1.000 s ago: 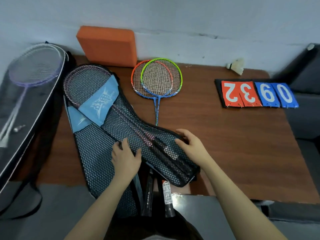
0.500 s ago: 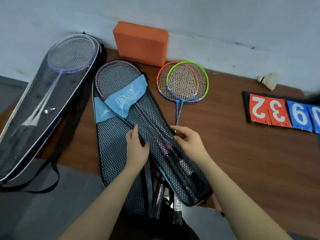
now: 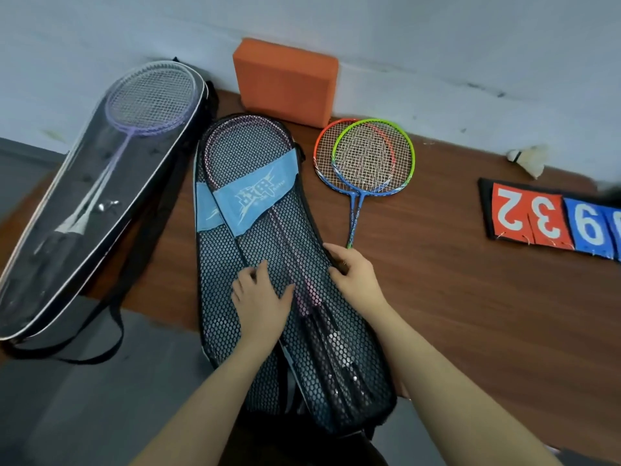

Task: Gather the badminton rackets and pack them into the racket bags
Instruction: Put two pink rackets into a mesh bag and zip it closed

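While the left hand [image 3: 260,299] lies flat on the mesh bag [image 3: 232,260] at the tabletop's [image 3: 453,297] near edge, the right hand [image 3: 353,274] seemingly pinches its zipper edge.

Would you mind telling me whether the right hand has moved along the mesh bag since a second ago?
Yes. The right hand has slid up the mesh bag's right edge, away from the handle end toward the blue panel.
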Tool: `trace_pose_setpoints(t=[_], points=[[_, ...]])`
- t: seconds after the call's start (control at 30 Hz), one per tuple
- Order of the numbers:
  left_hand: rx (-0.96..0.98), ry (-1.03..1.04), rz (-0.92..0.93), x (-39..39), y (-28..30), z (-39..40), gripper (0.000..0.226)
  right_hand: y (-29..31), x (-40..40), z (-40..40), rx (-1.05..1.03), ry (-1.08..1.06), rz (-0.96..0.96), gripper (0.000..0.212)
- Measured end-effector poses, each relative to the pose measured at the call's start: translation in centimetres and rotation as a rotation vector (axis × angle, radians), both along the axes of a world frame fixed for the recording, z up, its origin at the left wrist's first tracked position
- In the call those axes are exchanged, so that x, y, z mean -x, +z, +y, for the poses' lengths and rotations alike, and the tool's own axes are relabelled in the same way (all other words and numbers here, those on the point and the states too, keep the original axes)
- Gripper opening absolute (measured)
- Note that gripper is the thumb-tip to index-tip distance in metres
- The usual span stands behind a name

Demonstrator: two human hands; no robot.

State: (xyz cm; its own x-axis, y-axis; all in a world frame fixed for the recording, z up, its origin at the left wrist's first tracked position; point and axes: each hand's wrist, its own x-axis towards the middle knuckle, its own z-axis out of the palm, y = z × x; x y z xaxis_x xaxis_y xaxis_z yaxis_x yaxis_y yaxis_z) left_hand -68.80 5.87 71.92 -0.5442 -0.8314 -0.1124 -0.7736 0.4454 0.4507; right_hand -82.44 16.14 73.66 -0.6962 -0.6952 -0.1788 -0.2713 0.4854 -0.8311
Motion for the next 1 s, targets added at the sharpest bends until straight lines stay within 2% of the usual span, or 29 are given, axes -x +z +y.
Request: trace_pose_setpoints(t=[0.1,0.13,0.2,0.27,0.37,0.57,0.73,0.9,1.0], points=[[-0.072,0.078,-0.052,0.0,-0.6,0.0,0.076,-0.2,-0.2,0.2,-0.017,-0.006,-0.006,0.046],[-0.117,0.097,-0.019,0.0,-0.5,0.0,0.075,-0.1,-0.2,0.2,-0.018,0.006,-0.012,0.046],[-0.251,0.096,0.153,-0.1,-0.4,0.1,0.065,0.3,-0.3,0.1,-0.012,0.039,-0.035,0.048],[-0.301,0.077,0.309,-0.3,0.1,0.0,0.058,1.1,-0.4,-0.2,0.012,0.073,-0.031,0.047],[-0.217,0.051,0.443,-0.8,1.7,-0.4,0.054,2.8,-0.5,-0.6,0.097,0.109,0.02,0.046],[-0.082,0.013,0.548,-2.3,6.1,-2.0,0.047,6.4,-2.1,-1.8,0.291,0.058,0.117,0.041],[-0.031,-0.019,0.662,-3.8,8.3,-4.9,0.043,8.2,-4.5,-3.8,0.344,0.026,0.208,0.04],[0.02,-0.175,0.83,-6.1,9.3,-9.9,0.039,9.6,-7.8,-8.0,0.388,-0.025,0.334,0.038],[0.03,-0.238,0.855,-7.9,10.2,-14.2,0.039,10.1,-10.6,-12.0,0.39,-0.073,0.406,0.037]])
